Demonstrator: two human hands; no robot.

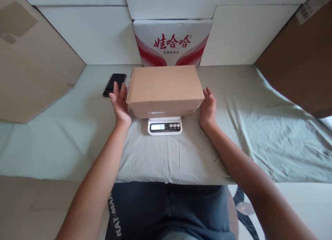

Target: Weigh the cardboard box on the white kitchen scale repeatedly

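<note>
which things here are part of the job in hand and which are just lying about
Part of it:
- brown cardboard box, sitting on the scale
- white digital scale, its display lit
- pale green cloth, under the scale

Seemingly just lying about:
- black phone, flat on the cloth
- white carton with red lettering, standing behind the box

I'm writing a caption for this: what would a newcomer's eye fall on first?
Most likely the brown cardboard box, mid-view on a small white scale, with the left hand and right hand open at its two sides. Behind it, bold red lettering stands out on a white carton.
</note>
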